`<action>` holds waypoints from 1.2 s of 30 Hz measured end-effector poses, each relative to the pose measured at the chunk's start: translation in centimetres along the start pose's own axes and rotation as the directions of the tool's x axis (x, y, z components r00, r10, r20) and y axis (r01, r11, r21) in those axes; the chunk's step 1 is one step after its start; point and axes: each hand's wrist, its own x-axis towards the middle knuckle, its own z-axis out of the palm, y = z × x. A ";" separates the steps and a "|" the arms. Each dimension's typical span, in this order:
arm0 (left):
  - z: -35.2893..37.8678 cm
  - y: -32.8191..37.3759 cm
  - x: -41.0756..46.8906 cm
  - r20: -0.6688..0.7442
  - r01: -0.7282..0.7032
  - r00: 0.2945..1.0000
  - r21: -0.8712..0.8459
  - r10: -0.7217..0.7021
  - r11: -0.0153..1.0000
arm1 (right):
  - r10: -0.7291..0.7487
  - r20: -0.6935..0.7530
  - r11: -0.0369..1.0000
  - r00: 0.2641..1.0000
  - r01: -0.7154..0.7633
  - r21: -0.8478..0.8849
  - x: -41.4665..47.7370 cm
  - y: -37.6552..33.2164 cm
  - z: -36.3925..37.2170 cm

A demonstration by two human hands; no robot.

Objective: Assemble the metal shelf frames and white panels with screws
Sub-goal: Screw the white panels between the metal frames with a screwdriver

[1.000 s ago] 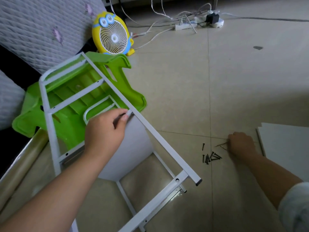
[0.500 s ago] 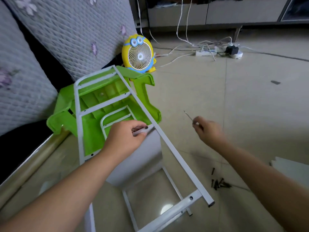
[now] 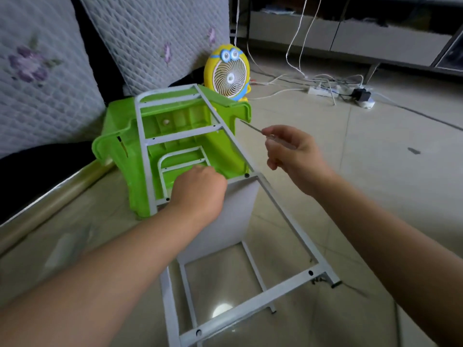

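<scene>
Single wide-angle view, worn on the head. Looks forward and down at a tiled floor (image 3: 375, 184), over both forearms reaching in from the bottom edge. Sits close to the work: left hand (image 3: 200, 189) on the white metal frame (image 3: 294, 231) at centre, right hand (image 3: 293, 151) pinching a thin rod (image 3: 251, 126) just above and to the right. Takes in, farther off, quilted cushions (image 3: 155, 33) at upper left, a yellow fan (image 3: 229, 73) at top centre and a power strip (image 3: 323, 91) at upper right. Bows straight lines near the edges.

White metal frame (image 3: 183, 134) lies tilted over an upright white panel (image 3: 233, 216), perhaps touching
</scene>
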 end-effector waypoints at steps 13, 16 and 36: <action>1.5 -1.3 -0.1 -0.047 -0.002 0.999 -0.368 -0.016 0.930 | -0.013 0.140 0.986 0.990 0.037 -0.165 -1.1 -2.8 -0.8; 1.8 -1.0 -0.3 -0.076 -0.002 0.997 -0.346 -0.026 0.938 | -0.078 0.104 0.940 0.992 0.108 -0.324 -1.3 -3.1 -0.6; 1.2 -0.2 -0.9 -0.085 -0.011 0.996 -0.211 -0.007 0.977 | -0.174 0.209 0.730 0.962 0.268 -0.629 -0.2 -3.3 0.2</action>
